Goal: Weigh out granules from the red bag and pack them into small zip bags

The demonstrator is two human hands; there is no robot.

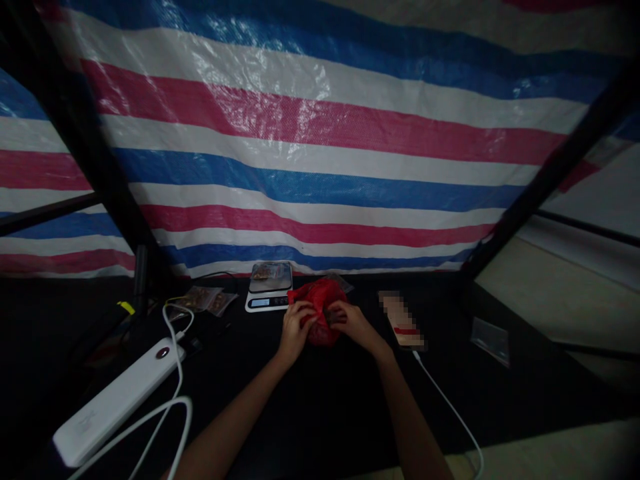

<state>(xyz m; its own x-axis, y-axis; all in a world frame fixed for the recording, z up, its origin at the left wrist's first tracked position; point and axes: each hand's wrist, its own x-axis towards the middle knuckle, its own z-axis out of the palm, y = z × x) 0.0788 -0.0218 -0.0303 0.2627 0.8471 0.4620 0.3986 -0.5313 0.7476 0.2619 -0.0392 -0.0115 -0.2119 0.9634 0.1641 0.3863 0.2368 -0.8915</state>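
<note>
A red plastic bag [320, 293] lies crumpled on the black table between my hands. My left hand [297, 327] grips its left edge with curled fingers. At the bag's right side, my right hand [349, 321] has its fingers closed at the opening; a small dark patch shows there, too dim to name. Just behind my left hand stands a white digital scale [254, 304] with a lit display. A small clear bag [270, 272] with brownish contents rests on the scale's platform.
Small clear bags [200, 298] with brownish contents lie left of the scale. A white power bank [117, 403] with a looping cable is at the left. A phone [401, 320] on a white cable and a flat clear bag [490, 340] are at the right. Striped sheeting [320, 147] hangs behind.
</note>
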